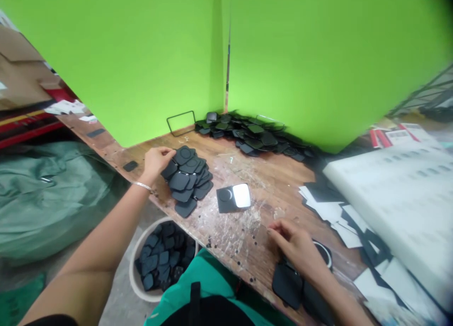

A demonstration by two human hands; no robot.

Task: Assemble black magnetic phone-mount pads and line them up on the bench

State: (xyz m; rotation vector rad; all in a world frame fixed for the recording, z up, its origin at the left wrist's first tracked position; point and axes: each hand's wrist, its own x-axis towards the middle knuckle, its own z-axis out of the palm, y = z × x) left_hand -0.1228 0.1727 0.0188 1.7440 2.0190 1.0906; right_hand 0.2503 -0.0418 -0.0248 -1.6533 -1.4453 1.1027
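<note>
My left hand (157,163) is at the upper left edge of a pile of black folding pads (187,179), fingertips closed on the corner of a top pad with a ring mark. Right of the pile, one unfolded pad (225,205) lies flat on the table, with a ring on its left half and a shiny white square (241,196) on its right. Over the table's near right part hovers my right hand (292,241), thumb and fingers drawn together; anything between them is too small to see. Beneath its wrist lie more black pads (287,284) and a part with a white ring (323,253).
A long heap of black pads (255,132) lies against the green panels (159,57). Below the table edge stands a bucket (133,274) holding dark square pieces. White and black sheets (329,210) and a white foam block (396,189) occupy the right side. A green sack (53,198) is at left.
</note>
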